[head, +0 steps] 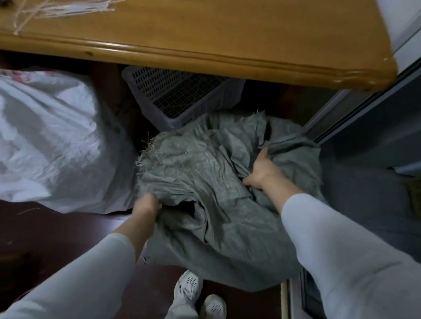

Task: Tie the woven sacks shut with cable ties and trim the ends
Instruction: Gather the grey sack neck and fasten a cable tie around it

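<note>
A grey-green woven sack (204, 173) stands on the dark floor in front of me, its frayed mouth loose and crumpled. My left hand (147, 204) grips the near left edge of the mouth. My right hand (264, 171) clutches a fold of the mouth on the right side. A white woven sack (44, 137) lies to the left under the table. A bundle of white cable ties (73, 7) lies on the wooden table (234, 39) at the top left. No cutter is visible.
A grey perforated plastic basket (181, 95) sits under the table behind the grey sack. A metal door frame (351, 112) runs along the right. My white shoes (198, 298) stand just below the sack.
</note>
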### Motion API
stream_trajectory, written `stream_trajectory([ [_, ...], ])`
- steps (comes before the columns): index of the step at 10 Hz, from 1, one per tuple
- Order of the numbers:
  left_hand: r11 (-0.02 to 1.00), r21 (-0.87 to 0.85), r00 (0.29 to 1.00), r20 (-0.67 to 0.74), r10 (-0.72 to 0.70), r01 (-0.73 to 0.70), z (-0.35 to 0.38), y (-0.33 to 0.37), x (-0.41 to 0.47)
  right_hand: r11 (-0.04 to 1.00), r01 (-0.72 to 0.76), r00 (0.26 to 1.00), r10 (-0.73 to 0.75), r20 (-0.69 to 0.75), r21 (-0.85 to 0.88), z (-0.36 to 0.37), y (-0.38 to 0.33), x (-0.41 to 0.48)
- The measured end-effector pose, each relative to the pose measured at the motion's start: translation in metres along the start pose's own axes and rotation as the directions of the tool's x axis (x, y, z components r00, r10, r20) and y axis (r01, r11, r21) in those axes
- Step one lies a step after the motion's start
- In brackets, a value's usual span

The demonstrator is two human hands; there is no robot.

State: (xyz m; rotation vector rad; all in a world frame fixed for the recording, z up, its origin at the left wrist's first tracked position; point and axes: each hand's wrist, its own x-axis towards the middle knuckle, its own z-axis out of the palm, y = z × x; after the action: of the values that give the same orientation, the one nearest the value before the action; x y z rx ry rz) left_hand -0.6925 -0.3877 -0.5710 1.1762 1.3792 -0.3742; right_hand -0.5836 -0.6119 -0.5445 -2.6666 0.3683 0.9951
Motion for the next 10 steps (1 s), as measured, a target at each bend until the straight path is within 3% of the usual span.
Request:
stream_trajectory([
  [1,0.999,0.021,0.999,-0.018,0.038,-0.037,0.014,0.013,0.016,0.978,0.056,0.998,-0.059,-0.008,-0.201,0.002,0.009,-0.014],
  [2,0.982,0.164,0.996,-0.004,0.093,-0.091,0.038,0.012,0.014,0.898,0.104,0.992,-0.123,-0.018,-0.427,-0.004,0.013,-0.024],
  [3,0.892,0.426,0.987,0.037,0.154,-0.155,0.052,0.011,-0.021,0.820,0.186,0.973,-0.229,-0.012,-0.542,-0.008,0.020,-0.024],
  [4,0.874,0.443,0.974,-0.009,0.225,-0.198,0.064,0.005,-0.017,0.924,0.197,0.980,-0.178,0.088,-0.328,-0.009,0.032,-0.024],
  [5,0.896,0.388,0.974,0.020,0.227,-0.217,0.065,0.008,-0.022,0.983,0.138,0.990,-0.141,-0.011,-0.118,-0.010,0.039,-0.024],
  [6,0.954,0.256,0.984,0.117,0.133,-0.159,0.062,0.018,-0.042,0.992,0.014,0.997,-0.005,-0.073,0.122,-0.013,0.049,-0.026],
  [7,0.928,0.346,0.973,0.222,0.062,-0.138,0.058,0.025,-0.049,0.981,-0.047,0.999,0.050,-0.009,0.188,-0.022,0.060,-0.032],
  [8,0.789,0.574,0.961,0.267,0.070,-0.218,0.049,0.016,-0.043,0.999,-0.039,0.996,0.040,0.077,-0.011,-0.036,0.062,-0.034],
  [9,0.737,0.661,0.982,0.189,0.020,-0.142,0.046,0.013,-0.048,0.987,-0.092,0.991,0.104,0.085,-0.132,-0.046,0.054,-0.038],
  [10,0.748,0.648,0.985,0.169,0.042,-0.143,0.048,0.025,-0.057,0.993,-0.081,0.997,0.079,-0.024,-0.088,-0.052,0.049,-0.047],
])
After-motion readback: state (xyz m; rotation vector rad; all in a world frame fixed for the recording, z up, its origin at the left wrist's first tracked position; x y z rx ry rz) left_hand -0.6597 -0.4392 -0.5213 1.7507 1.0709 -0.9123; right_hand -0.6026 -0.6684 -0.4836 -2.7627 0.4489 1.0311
